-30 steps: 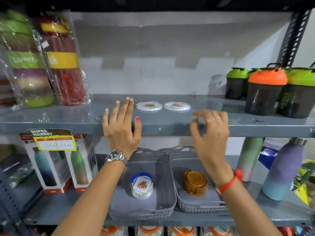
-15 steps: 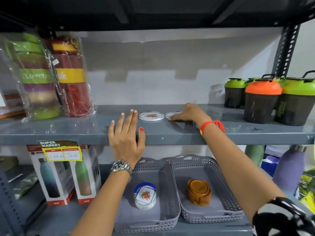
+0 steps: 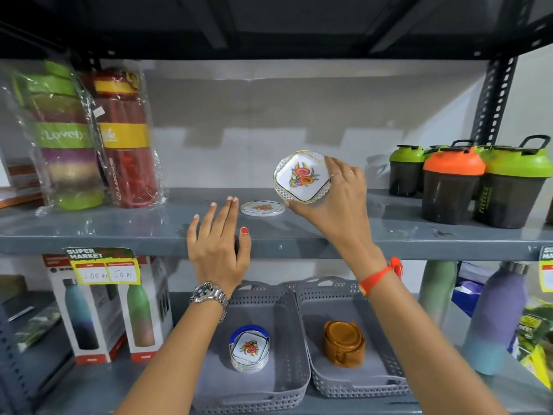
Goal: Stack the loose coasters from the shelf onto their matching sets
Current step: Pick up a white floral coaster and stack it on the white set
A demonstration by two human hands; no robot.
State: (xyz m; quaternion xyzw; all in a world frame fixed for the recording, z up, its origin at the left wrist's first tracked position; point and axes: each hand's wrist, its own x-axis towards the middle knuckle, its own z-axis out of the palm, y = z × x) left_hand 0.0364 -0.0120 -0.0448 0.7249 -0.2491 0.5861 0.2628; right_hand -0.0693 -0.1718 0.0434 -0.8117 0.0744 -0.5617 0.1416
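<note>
My right hand (image 3: 335, 202) holds a round white floral coaster (image 3: 300, 176) tilted up, face towards me, above the upper grey shelf (image 3: 329, 235). A second matching loose coaster (image 3: 262, 208) lies flat on that shelf just left of it. My left hand (image 3: 220, 247) rests open at the shelf's front edge, fingertips close to the lying coaster but apart from it. On the lower shelf, a stack of floral coasters in a blue holder (image 3: 250, 350) sits in the left grey basket (image 3: 287, 381). A brown coaster set (image 3: 344, 342) sits in the right grey basket (image 3: 392, 375).
Wrapped bottles (image 3: 98, 139) stand at the upper shelf's left, shaker cups with green and orange lids (image 3: 466, 181) at its right. Boxed bottles (image 3: 110, 313) and a price tag (image 3: 101, 266) are lower left; pastel flasks (image 3: 496, 319) lower right.
My right hand reached onto the shelf, took hold of the right-hand loose coaster and lifted it up, tilted. My left hand stayed at the shelf edge. One coaster still lies there.
</note>
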